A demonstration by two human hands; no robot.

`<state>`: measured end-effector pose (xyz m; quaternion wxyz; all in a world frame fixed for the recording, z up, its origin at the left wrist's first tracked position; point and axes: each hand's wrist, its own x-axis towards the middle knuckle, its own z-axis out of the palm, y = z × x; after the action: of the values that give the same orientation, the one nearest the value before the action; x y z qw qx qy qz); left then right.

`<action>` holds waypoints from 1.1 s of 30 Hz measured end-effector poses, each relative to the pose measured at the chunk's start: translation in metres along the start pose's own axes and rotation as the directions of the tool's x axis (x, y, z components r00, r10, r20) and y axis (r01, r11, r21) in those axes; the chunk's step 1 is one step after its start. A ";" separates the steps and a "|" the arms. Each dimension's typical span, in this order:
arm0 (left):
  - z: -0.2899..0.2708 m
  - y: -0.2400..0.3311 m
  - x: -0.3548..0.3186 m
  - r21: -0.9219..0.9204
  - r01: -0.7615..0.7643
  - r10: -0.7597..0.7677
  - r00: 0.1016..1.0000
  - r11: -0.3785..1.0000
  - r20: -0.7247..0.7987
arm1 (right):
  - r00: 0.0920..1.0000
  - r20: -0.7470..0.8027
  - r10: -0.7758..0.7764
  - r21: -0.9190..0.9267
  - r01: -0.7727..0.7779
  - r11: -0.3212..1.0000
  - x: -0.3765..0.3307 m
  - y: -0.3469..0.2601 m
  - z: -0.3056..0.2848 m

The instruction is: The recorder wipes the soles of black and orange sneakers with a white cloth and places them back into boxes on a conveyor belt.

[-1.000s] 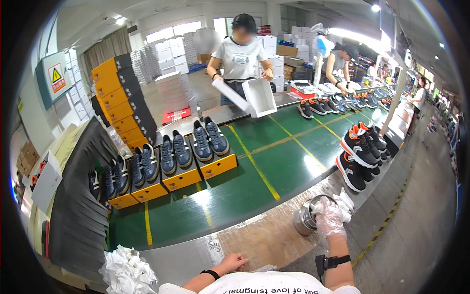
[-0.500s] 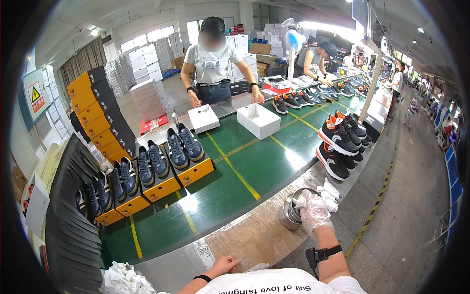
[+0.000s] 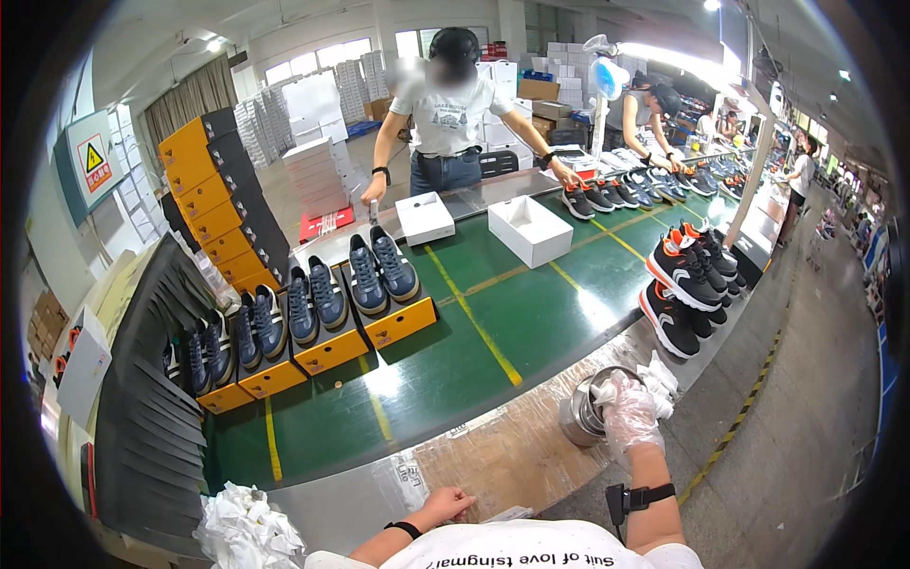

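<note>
My right hand (image 3: 627, 412), in a clear plastic glove, is closed at the mouth of a round metal pot (image 3: 580, 417). The glove and its creases hide what the fingers grip. Crumpled white cloth (image 3: 659, 381) lies just beyond that hand. My bare left hand (image 3: 449, 504) rests at the near edge of a plastic-wrapped cardboard sheet (image 3: 512, 450), its fingers loosely curled together around nothing visible. Farther right, black shoes with orange trim (image 3: 684, 270) stand stacked at the bench edge.
Navy shoes (image 3: 379, 270) stand in pairs on orange boxes (image 3: 403, 322) along the green belt (image 3: 455, 379). Across it, a co-worker (image 3: 455, 114) stands behind a white box (image 3: 531, 232) and a white lid (image 3: 425, 218). White crumpled paper (image 3: 248, 531) heaps lower left.
The co-worker's hands have left the white box and lid and spread apart, one toward the navy shoes, the other onto the black shoes. My view has shifted slightly; my hands hold nearly the same places.
</note>
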<state>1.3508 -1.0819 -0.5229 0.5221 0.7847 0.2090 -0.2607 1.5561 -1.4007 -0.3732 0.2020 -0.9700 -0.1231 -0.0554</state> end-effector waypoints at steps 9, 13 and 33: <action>-0.001 0.010 0.001 -0.021 0.054 -0.054 0.998 0.998 0.015 | 0.997 -0.009 -0.082 -0.091 0.081 0.993 0.011 0.013 0.018; 0.002 0.023 -0.003 0.026 0.060 -0.060 0.998 0.998 0.003 | 0.999 -0.006 -0.049 -0.099 0.049 0.994 0.011 0.012 0.011; 0.007 0.029 0.004 0.029 0.076 -0.076 0.997 0.997 -0.007 | 0.999 -0.019 -0.044 -0.112 0.042 0.993 0.015 0.019 0.002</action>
<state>1.3700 -1.0984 -0.5074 0.4995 0.7847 0.2363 -0.2810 1.5761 -1.4134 -0.3798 0.1474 -0.9763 -0.1384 -0.0771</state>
